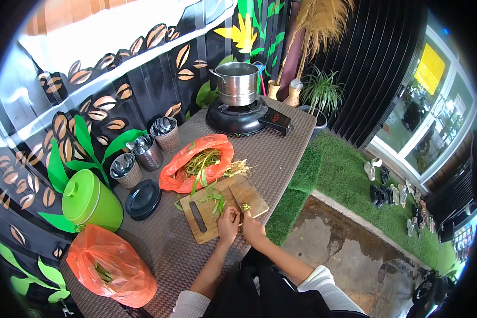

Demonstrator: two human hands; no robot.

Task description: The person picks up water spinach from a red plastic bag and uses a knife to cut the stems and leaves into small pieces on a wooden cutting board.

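Observation:
A wooden cutting board point(209, 237) with a handle slot lies near the table's front edge. My right hand point(253, 229) is closed on a knife point(235, 197), whose blade points away over the board. Close beside it, my left hand point(228, 224) is pinched at the board, holding leafy greens, mostly hidden by the fingers. Loose green leaves point(215, 202) lie left of the blade, and small cut pieces point(246, 206) are at its right. Behind the board, an open orange plastic bag point(170, 182) holds more greens, with pale roots or stems point(238, 168) spilling from its right side.
A steel pot point(237, 87) stands on a black portable stove point(233, 119) at the table's far end. Several cutlery holders point(147, 153), black plates point(143, 199), a green lidded bucket point(93, 204) and a filled orange bag point(114, 267) line the left. Shoes point(376, 195) sit on artificial grass.

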